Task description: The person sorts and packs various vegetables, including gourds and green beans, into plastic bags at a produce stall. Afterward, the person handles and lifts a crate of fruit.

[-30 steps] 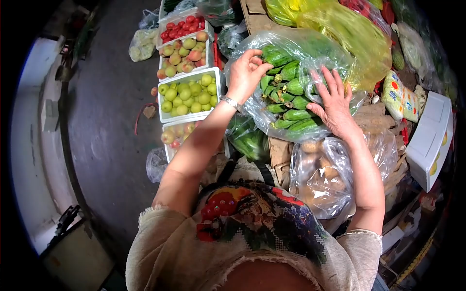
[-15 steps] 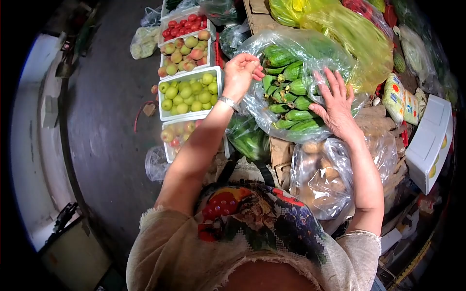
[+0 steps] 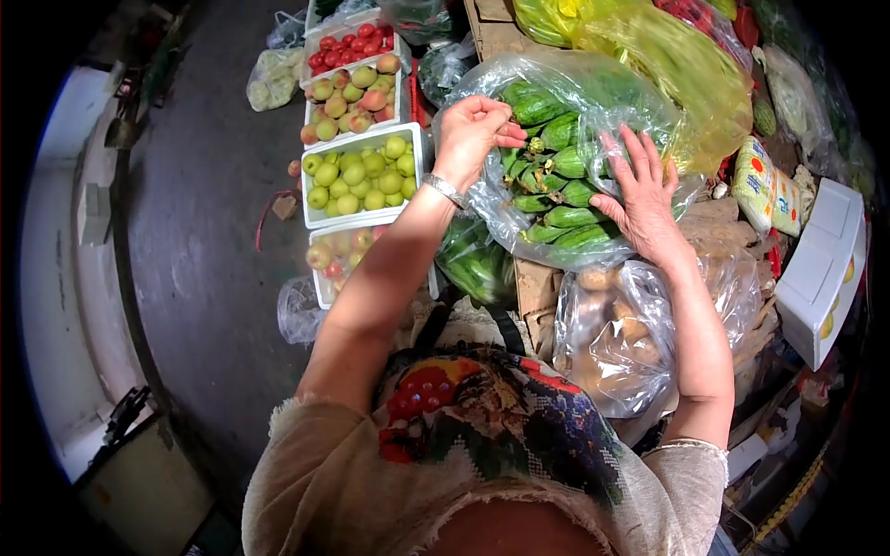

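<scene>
A clear plastic bag (image 3: 640,91) lies spread open, with several green luffa gourds (image 3: 567,219) stacked inside, their stem ends pointing left. Over the bag's left side is my left hand (image 3: 471,139), thumb and fingertips drawn together beside the stem ends. Whatever sits between those fingertips, if anything, is too small to make out. My right hand (image 3: 644,196) rests on the bag's right side, fingers spread over the plastic and the gourds' right ends.
White foam boxes hold green apples (image 3: 357,181), peaches (image 3: 350,100) and tomatoes (image 3: 348,51) on the left. Yellow plastic bags (image 3: 663,60) lie behind. Nearer me is a clear bag of brownish produce (image 3: 616,338). A white foam box (image 3: 820,269) stands tilted at right.
My left hand has shifted slightly right and its fingertips reach farther over the stem ends. The right hand stays almost in place.
</scene>
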`<state>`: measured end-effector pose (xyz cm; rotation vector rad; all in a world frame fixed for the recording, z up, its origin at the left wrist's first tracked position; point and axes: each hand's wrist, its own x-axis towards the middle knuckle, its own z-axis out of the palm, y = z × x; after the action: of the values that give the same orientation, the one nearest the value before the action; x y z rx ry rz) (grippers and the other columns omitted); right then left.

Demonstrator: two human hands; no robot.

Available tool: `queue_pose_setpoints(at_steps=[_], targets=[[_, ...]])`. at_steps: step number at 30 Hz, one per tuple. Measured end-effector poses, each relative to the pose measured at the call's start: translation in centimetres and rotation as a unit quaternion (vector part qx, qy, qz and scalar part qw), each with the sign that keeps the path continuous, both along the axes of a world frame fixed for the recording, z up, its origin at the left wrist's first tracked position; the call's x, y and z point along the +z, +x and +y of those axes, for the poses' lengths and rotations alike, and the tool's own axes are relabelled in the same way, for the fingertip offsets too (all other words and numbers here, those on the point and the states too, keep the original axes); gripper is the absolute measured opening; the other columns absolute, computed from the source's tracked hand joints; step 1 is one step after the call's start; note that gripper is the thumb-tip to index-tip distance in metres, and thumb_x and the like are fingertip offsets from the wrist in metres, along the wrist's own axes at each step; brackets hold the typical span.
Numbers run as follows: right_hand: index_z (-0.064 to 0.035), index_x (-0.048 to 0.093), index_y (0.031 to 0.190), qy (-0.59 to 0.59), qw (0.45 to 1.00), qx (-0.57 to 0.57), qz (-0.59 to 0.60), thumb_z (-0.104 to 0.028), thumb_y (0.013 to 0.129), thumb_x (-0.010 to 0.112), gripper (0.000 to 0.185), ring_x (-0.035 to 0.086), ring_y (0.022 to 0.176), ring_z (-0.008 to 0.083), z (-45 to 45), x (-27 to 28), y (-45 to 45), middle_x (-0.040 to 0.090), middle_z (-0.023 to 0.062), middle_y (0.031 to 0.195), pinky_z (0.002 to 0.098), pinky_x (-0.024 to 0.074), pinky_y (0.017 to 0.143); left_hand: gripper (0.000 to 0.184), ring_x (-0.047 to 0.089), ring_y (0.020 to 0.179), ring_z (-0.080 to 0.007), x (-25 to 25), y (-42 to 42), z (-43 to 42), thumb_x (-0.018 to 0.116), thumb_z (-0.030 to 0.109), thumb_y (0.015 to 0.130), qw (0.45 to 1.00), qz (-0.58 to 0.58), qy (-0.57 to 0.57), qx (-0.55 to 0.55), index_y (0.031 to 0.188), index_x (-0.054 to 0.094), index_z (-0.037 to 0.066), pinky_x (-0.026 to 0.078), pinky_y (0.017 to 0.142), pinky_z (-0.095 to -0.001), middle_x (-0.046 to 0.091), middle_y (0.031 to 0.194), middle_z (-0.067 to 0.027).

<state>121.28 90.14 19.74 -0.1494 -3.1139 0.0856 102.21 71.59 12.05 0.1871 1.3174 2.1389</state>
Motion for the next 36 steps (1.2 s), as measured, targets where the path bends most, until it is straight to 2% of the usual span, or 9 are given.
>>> queue_pose_setpoints(at_steps=[8,10,20,27,29,31,33,34,36], targets=[[-0.0233,0.029,0.15,0.016,1.0,0.001,-0.005,-0.057,0.088,0.05,0.074,0.015,0.146,0.0323,-0.1,0.0,0.0,0.017,0.0079,0.158,0.0576,0.0077,0.114,0.008,0.07,0.076,-0.0272,-0.4,0.7,-0.4,0.062,0.001,0.089,1.0,0.006,0.004,0.018,0.095,0.06,-0.005,0.06,0.069,-0.0358,0.068,0.088,-0.0182],[-0.0274,0.03,0.15,-0.016,1.0,-0.001,0.002,-0.053,0.088,0.055,0.072,0.015,0.145,0.0352,0.0,0.0,0.0,0.017,0.0083,0.158,0.0601,0.0066,0.113,0.008,0.07,0.076,-0.0267,-0.5,0.6,-0.4,0.063,0.0,0.088,1.0,-0.013,0.022,0.017,0.095,0.061,-0.004,0.06,0.07,-0.0355,0.068,0.089,-0.0181],[-0.0281,0.03,0.15,-0.005,1.0,0.002,0.004,-0.054,0.088,0.054,0.072,0.016,0.145,0.035,0.2,-0.3,0.0,0.018,0.0083,0.158,0.0597,0.0067,0.113,0.007,0.07,0.075,-0.0245,0.0,0.6,-0.1,0.063,-0.001,0.087,0.999,0.015,-0.019,0.036,0.093,0.061,-0.004,0.059,0.067,-0.032,0.069,0.085,-0.0166],[-0.0276,0.03,0.15,-0.012,1.0,0.006,0.009,-0.056,0.088,0.053,0.071,0.016,0.144,0.0353,0.2,-0.2,0.0,0.018,0.0087,0.158,0.0595,0.0069,0.113,0.009,0.063,0.064,-0.0127,1.0,1.8,-4.2,0.063,0.004,0.09,0.993,0.09,-0.071,0.016,0.096,0.059,-0.001,0.053,0.058,-0.0251,0.065,0.08,-0.0063],[-0.0274,0.031,0.15,-0.015,1.0,0.003,0.011,-0.056,0.088,0.052,0.071,0.016,0.144,0.0354,0.1,-0.1,0.0,0.018,0.0086,0.158,0.0596,0.0068,0.113,0.005,0.061,0.063,-0.0114,-0.6,1.9,-7.1,0.061,0.002,0.09,0.989,0.116,-0.081,0.041,0.094,0.059,0.0,0.05,0.055,-0.0239,0.063,0.076,-0.005],[-0.0223,0.029,0.15,0.02,1.0,0.004,-0.001,-0.058,0.088,0.051,0.074,0.016,0.145,0.032,0.0,0.0,0.0,0.019,0.0079,0.158,0.056,0.0075,0.114,0.006,0.058,0.058,-0.0091,-1.9,1.6,-10.6,0.064,0.005,0.09,0.978,0.111,-0.169,0.06,0.09,0.059,0.002,0.047,0.052,-0.0227,0.061,0.073,-0.0018],[-0.0225,0.029,0.15,0.017,1.0,0.006,0.004,-0.058,0.088,0.05,0.074,0.016,0.145,0.0321,0.3,-0.4,0.0,0.018,0.0079,0.158,0.0562,0.0072,0.114,0.01,0.055,0.055,-0.0073,-5.6,0.9,-14.6,0.064,0.007,0.09,0.955,0.121,-0.263,0.07,0.082,0.059,0.003,0.046,0.048,-0.0228,0.06,0.069,0.0],[-0.0227,0.029,0.15,0.017,1.0,0.012,0.01,-0.058,0.088,0.05,0.074,0.016,0.145,0.0322,0.3,-0.5,0.0,0.018,0.0078,0.158,0.0564,0.0068,0.114,0.01,0.055,0.055,-0.0073,-6.0,1.1,-15.9,0.064,0.007,0.09,0.955,0.12,-0.264,0.069,0.082,0.059,0.003,0.046,0.048,-0.0228,0.06,0.069,0.0],[-0.0249,0.03,0.15,0.004,1.0,0.01,0.012,-0.057,0.088,0.051,0.072,0.016,0.145,0.0339,0.3,-0.4,0.0,0.018,0.008,0.158,0.0583,0.0068,0.114,0.013,0.052,0.061,-0.0043,-6.3,2.2,-17.9,0.066,0.006,0.087,0.862,0.178,-0.474,-0.009,0.078,0.057,0.003,0.044,0.054,-0.0214,0.056,0.065,0.0032]])
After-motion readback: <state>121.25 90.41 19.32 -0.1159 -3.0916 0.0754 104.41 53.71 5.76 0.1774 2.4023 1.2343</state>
